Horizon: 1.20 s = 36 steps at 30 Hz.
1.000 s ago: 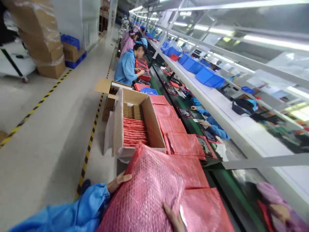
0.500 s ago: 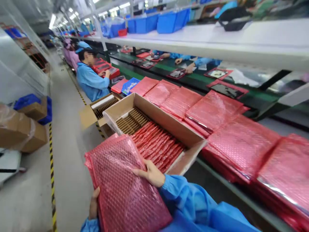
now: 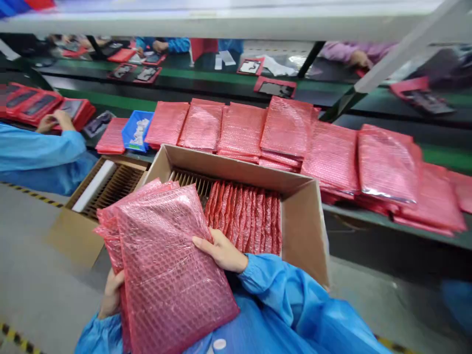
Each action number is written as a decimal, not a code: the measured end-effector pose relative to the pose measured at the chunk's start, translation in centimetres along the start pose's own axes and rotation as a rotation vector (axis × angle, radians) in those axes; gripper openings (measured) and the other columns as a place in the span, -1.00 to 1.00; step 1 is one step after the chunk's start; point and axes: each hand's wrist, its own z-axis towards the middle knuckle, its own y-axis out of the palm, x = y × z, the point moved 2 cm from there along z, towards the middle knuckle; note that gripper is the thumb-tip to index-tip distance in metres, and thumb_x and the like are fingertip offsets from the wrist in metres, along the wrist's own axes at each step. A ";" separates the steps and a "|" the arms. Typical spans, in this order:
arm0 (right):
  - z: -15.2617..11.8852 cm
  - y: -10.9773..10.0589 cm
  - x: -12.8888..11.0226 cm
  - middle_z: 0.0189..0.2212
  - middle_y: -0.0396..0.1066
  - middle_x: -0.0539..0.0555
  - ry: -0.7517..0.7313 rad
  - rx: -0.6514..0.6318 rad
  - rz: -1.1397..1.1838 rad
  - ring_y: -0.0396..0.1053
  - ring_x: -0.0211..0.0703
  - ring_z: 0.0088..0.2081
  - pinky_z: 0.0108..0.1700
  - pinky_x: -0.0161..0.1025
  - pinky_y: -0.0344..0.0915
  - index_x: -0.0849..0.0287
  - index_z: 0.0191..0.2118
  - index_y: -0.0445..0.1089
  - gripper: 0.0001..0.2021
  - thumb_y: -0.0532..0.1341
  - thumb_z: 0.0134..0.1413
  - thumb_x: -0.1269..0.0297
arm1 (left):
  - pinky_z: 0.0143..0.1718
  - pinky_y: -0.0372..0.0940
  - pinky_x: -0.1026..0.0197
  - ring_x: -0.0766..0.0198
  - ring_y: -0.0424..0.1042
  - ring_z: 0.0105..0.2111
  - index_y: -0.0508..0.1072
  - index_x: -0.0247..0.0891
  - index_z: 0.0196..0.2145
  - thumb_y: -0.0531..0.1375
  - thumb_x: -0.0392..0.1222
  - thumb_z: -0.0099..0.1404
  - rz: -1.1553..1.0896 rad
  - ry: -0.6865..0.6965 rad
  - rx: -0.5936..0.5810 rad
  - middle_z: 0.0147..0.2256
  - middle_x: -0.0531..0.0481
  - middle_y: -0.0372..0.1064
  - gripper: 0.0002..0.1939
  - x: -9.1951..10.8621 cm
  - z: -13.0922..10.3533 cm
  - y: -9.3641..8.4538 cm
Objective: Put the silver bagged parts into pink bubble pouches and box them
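Observation:
Both hands hold a small stack of red bubble-wrap bags (image 3: 173, 265) in front of my body. My right hand (image 3: 223, 250) grips the upper right edge, its thumb on top and its other fingers hidden beneath. At the lower left edge, my left hand (image 3: 111, 292) is closed round the bags, most of its fingers out of sight below them. Just beyond the stack stands an open cardboard box (image 3: 304, 226). Inside it, a row of red bubble-wrapped packages (image 3: 245, 216) stands on edge, with brown cardboard dividers (image 3: 191, 182) to their left.
Piles of red bubble bags (image 3: 241, 128) line the bench edge behind the box. A blue bin (image 3: 136, 130) with small white pieces sits among them. Left is a smaller carton (image 3: 110, 191) with dividers, near a co-worker's sleeve (image 3: 40, 147). A white shelf (image 3: 221, 27) crosses above the conveyor.
My view has swung to the right, so the aisle has left the picture and more bag piles show. The stack stays in both hands, its bags now slightly more fanned at the left.

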 end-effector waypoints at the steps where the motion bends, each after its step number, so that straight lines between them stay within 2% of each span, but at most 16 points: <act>1: 1.2 0.4 0.0 -0.41 0.32 0.01 0.001 0.052 0.009 0.23 -0.28 -0.39 -0.30 -0.31 0.22 0.29 -0.27 0.36 -0.45 0.22 -0.03 -0.22 | -0.23 0.48 0.04 -0.10 0.49 -0.17 0.46 -0.09 -0.13 0.41 0.03 -0.26 -0.007 0.023 -0.004 -0.35 0.14 0.56 -0.35 1.0 1.8 -1.1; 3: 3.0 0.0 -0.3 -0.39 0.37 0.04 0.008 0.172 0.023 0.29 -0.23 -0.37 -0.26 -0.27 0.26 0.29 -0.24 0.38 -0.45 0.23 -0.05 -0.20 | -0.28 0.48 0.16 0.00 0.52 -0.24 0.42 -0.10 -0.07 0.43 -0.07 -0.27 -0.023 0.038 0.012 -0.32 0.14 0.55 -0.28 2.7 5.2 -3.7; 5: 3.3 -1.9 -1.1 -0.37 0.42 0.08 0.016 0.370 -0.082 0.35 -0.15 -0.33 -0.22 -0.21 0.31 0.28 -0.21 0.39 -0.44 0.21 -0.05 -0.21 | -0.31 0.48 0.21 0.04 0.53 -0.27 0.42 -0.10 -0.06 0.43 -0.12 -0.28 0.010 -0.020 0.006 -0.31 0.13 0.55 -0.27 4.1 8.1 -6.1; 7: 2.3 -4.5 -2.6 -0.32 0.44 0.14 0.023 0.650 -0.342 0.38 -0.07 -0.29 -0.20 -0.15 0.33 0.28 -0.17 0.38 -0.42 0.16 -0.03 -0.22 | -0.32 0.50 0.16 0.00 0.52 -0.26 0.42 -0.10 -0.05 0.42 -0.12 -0.28 0.046 -0.114 -0.007 -0.33 0.11 0.56 -0.27 5.3 10.4 -7.9; 9: 1.1 -6.6 -4.1 -0.24 0.44 0.22 0.076 0.913 -0.662 0.39 0.00 -0.21 -0.13 -0.10 0.32 0.32 -0.09 0.33 -0.44 0.09 0.06 -0.14 | -0.29 0.51 0.08 -0.07 0.51 -0.23 0.42 -0.09 -0.05 0.42 -0.10 -0.29 0.074 -0.179 -0.039 -0.33 0.08 0.56 -0.27 6.5 12.3 -8.8; 11: 0.9 -7.6 -4.9 -0.21 0.43 0.27 0.294 1.011 -1.014 0.40 0.05 -0.18 -0.09 -0.09 0.29 0.37 -0.02 0.27 -0.53 0.02 0.16 0.04 | -0.27 0.52 0.06 -0.10 0.51 -0.21 0.44 -0.09 -0.07 0.42 -0.09 -0.29 0.093 -0.203 -0.089 -0.30 0.06 0.56 -0.28 7.4 13.6 -8.8; 14: 2.7 -7.3 -4.5 -0.25 0.45 0.32 0.643 0.928 -1.374 0.44 0.10 -0.23 -0.11 -0.08 0.28 0.43 0.05 0.22 -0.60 -0.04 0.23 0.23 | -0.25 0.51 0.06 -0.10 0.50 -0.19 0.46 -0.10 -0.09 0.42 -0.07 -0.29 0.093 -0.223 -0.175 -0.25 0.05 0.56 -0.31 8.4 15.0 -8.1; 18: 6.4 -6.8 -2.9 -0.20 0.44 0.37 0.742 0.862 -1.457 0.44 0.15 -0.16 -0.06 -0.06 0.26 0.43 0.17 0.11 -0.56 -0.02 0.25 0.29 | -0.23 0.49 0.06 -0.12 0.49 -0.17 0.46 -0.12 -0.08 0.44 -0.10 -0.29 0.071 -0.210 -0.234 -0.23 0.02 0.55 -0.29 9.0 16.1 -7.4; 22: 10.3 -7.9 -1.1 -0.19 0.43 0.37 0.798 0.803 -1.466 0.43 0.13 -0.12 -0.05 -0.06 0.27 0.36 0.15 0.14 -0.60 0.01 0.25 0.30 | -0.19 0.48 0.03 -0.14 0.48 -0.14 0.45 -0.13 -0.07 0.43 -0.12 -0.28 0.045 -0.236 -0.246 -0.22 0.01 0.55 -0.29 9.2 16.7 -7.4; 27: 15.0 -9.0 2.6 -0.15 0.41 0.36 0.855 0.819 -1.396 0.41 0.09 -0.09 -0.05 -0.04 0.30 0.41 0.13 0.15 -0.62 0.04 0.25 0.33 | -0.21 0.48 0.07 -0.10 0.48 -0.15 0.41 -0.14 -0.03 0.41 -0.15 -0.25 0.032 -0.235 -0.272 -0.20 0.00 0.54 -0.26 9.3 16.8 -7.4; 31: 15.3 -9.0 4.7 -0.12 0.38 0.21 0.863 0.850 -1.324 0.40 -0.04 -0.12 -0.03 0.01 0.33 0.32 0.20 0.10 -0.55 0.11 0.27 0.24 | -0.19 0.47 0.06 -0.10 0.48 -0.14 0.41 -0.14 -0.02 0.39 -0.17 -0.23 0.026 -0.214 -0.271 -0.23 0.00 0.54 -0.28 9.4 16.6 -7.2; 36: 14.4 -8.2 5.1 -0.06 0.33 0.16 0.722 0.902 -1.222 0.36 -0.08 -0.09 -0.02 0.01 0.30 0.27 0.13 0.20 -0.63 0.07 0.31 0.19 | -0.22 0.48 0.02 -0.14 0.49 -0.17 0.42 -0.19 -0.04 0.39 -0.19 -0.24 0.010 -0.203 -0.269 -0.23 -0.04 0.54 -0.30 9.3 16.4 -7.0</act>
